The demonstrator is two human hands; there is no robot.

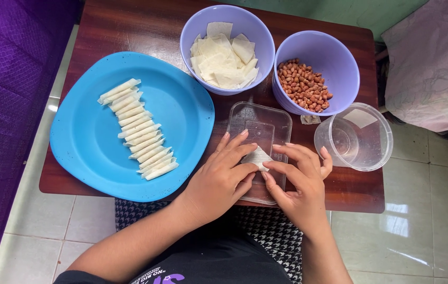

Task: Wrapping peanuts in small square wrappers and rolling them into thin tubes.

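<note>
Both hands pinch one small white pastry wrapper over a clear rectangular lid near the table's front edge. My left hand holds its left side, my right hand its right side, fingertips almost touching. Behind them a purple bowl holds several flat white wrapper squares. Another purple bowl to its right holds brown peanuts. On the left, a blue plate carries a row of several rolled white sticks.
A clear round plastic tub lies at the right of the dark wooden table. Purple fabric runs along the left, a pale cushion at the right, tiled floor below.
</note>
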